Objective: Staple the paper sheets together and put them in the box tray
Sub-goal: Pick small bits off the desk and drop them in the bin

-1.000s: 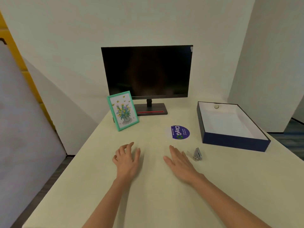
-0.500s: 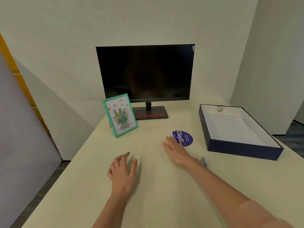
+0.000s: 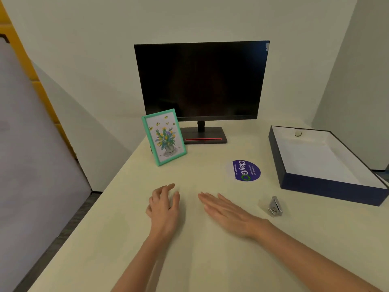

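Office desk setting: a dark, switched-off monitor (image 3: 201, 81) on a stand sits at the back of a pale table (image 3: 200, 249) against plain walls. Left of the monitor's base, a teal-framed flower picture (image 3: 164, 137) stands tilted; in front of the monitor, to the right, lie a round purple sticker (image 3: 245, 170), a small metal stapler (image 3: 274, 207) and an open navy box tray (image 3: 324, 165).
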Demonstrator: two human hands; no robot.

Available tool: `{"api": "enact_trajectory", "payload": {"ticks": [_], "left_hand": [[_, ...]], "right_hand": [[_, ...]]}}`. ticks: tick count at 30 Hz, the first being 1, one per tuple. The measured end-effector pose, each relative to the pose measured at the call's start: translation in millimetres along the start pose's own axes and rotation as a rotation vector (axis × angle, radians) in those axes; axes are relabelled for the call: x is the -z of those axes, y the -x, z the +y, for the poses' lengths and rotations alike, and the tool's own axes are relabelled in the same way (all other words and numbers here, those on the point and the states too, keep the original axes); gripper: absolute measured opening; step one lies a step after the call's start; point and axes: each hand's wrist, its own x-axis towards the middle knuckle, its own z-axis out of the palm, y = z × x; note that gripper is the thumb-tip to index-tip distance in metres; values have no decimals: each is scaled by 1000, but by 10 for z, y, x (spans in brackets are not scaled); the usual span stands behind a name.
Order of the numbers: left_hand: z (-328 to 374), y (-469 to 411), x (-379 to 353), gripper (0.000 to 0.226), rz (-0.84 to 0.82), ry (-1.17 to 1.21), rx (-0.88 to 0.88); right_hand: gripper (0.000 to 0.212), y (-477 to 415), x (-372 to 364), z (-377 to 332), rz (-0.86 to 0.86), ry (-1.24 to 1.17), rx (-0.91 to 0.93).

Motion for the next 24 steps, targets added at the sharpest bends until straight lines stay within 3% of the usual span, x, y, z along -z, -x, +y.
{"api": "enact_trajectory", "payload": {"ticks": [3,6,11,18,24], "left_hand": [[-48,-185,68,39,-4,-87,1],[-166,-351,120,54,-144,-304,9],[-210,-471,156,63,-340,-561,-52],[-95,-472,23,61,-500,-635,-242],[126,-151,-199,58,-606,-629,-439]], "right_hand": [[50,3,77,-29,58,-117,-18],[53,-243,262,38,135,-122,-123],[54,-495,239,5,34,-20,-122],[45,229,-1,-314,-45,-130,-35],[50,713,125,-165,149,-221,-243]]}}
